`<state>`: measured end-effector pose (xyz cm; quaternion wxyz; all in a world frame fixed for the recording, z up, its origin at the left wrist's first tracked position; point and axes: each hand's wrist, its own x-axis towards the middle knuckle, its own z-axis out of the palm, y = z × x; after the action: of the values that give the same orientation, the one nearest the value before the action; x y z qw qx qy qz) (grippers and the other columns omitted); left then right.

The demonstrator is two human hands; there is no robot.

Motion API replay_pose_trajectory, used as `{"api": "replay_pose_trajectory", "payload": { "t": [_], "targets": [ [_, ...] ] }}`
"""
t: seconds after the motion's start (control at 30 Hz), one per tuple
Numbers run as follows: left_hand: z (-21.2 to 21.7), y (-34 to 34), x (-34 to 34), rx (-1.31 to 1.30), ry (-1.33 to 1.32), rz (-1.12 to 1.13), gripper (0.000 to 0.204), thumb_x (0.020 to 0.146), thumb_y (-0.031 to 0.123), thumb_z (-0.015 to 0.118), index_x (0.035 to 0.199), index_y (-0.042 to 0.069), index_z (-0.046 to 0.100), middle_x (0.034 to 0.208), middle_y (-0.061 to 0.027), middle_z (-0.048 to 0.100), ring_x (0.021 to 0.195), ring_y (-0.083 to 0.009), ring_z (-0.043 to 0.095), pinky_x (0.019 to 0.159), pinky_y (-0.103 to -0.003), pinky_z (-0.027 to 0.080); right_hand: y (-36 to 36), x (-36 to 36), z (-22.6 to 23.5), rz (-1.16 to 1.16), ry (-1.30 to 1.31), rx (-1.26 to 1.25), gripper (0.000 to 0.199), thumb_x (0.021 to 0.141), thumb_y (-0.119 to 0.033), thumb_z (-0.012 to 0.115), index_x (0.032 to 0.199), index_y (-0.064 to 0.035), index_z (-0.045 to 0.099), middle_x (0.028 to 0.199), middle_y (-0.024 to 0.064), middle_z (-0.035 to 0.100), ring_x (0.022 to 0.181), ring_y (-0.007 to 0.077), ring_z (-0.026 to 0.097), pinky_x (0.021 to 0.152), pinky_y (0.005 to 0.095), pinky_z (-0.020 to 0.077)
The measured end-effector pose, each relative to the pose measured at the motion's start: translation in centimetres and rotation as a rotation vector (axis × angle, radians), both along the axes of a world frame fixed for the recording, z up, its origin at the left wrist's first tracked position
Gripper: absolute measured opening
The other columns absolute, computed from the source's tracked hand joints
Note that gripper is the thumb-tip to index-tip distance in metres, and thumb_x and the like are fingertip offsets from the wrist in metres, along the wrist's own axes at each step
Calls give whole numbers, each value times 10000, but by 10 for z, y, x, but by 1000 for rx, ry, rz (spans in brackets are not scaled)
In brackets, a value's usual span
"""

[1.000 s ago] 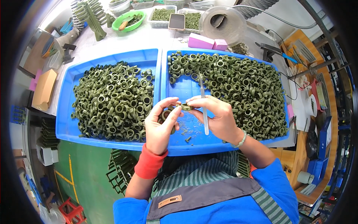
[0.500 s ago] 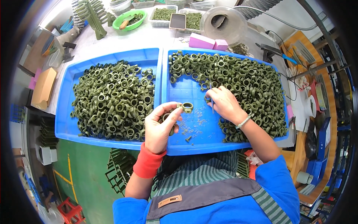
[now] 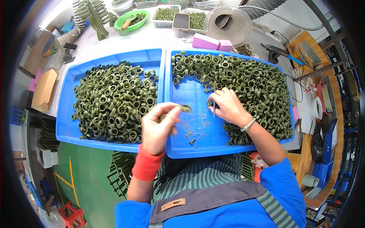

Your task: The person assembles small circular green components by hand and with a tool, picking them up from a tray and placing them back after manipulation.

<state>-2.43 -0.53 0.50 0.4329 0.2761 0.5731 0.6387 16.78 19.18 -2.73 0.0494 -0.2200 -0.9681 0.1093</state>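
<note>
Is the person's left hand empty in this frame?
No, the left hand pinches a blurred green part by the fingertips, over the right blue tray.

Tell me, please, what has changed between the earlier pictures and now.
The right hand has come away from the green ring and moved right and forward to the edge of the right pile, keeping the metal tool. The left hand, still holding the ring, shifted slightly leftward. The left tray and right tray stayed put.

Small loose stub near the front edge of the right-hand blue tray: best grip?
Probably pinch the green stub across its long sides, coming from above: it's slim, lying flat on bare blue tray, clear of the ring pile.
</note>
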Motion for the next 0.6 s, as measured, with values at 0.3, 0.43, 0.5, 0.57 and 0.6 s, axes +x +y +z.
{"api": "replay_pose_trajectory", "payload": {
  "t": [0.3,0.43,0.5,0.57,0.6],
  "targets": [
    [15,-46,-166,-228,1716,777,491,870,147,760,1328,56,607,1301,-161,591,1224,-342,518,1076,-447,401,-10,-5,26,-49,356,-375,286,816,-121,757,1037,-36,597,1013,131,634,912,329,648,817,407,524],
    [23,-11,-77,61,845,289,347,949,74,672,1290,26,629,1199,-92,648,1082,-184,618,959,-323,507,-27,-11,41,20,458,-382,321,797,-71,769,1047,-29,572,1003,140,613,922,330,646,826,396,530],
    [12,4,-38,124,409,7,327,983,52,628,1306,1,612,1174,-79,669,1024,-137,646,875,-276,545,-36,-13,47,33,495,-370,328,793,-65,769,1049,-36,566,993,137,607,918,332,640,823,399,526],
    [1,11,-8,116,88,-114,321,984,44,627,1301,-10,612,1145,-94,685,996,-142,663,836,-279,560,-44,-18,52,92,554,-352,352,777,-48,774,1048,-57,550,968,129,591,911,330,623,815,408,515],
    [-1,13,4,106,-36,-136,321,982,44,633,1298,-13,613,1139,-99,690,989,-138,666,823,-277,564,-48,-19,53,93,553,-352,352,777,-48,774,1048,-57,550,968,129,591,911,330,623,815,408,515]
  ]
}}
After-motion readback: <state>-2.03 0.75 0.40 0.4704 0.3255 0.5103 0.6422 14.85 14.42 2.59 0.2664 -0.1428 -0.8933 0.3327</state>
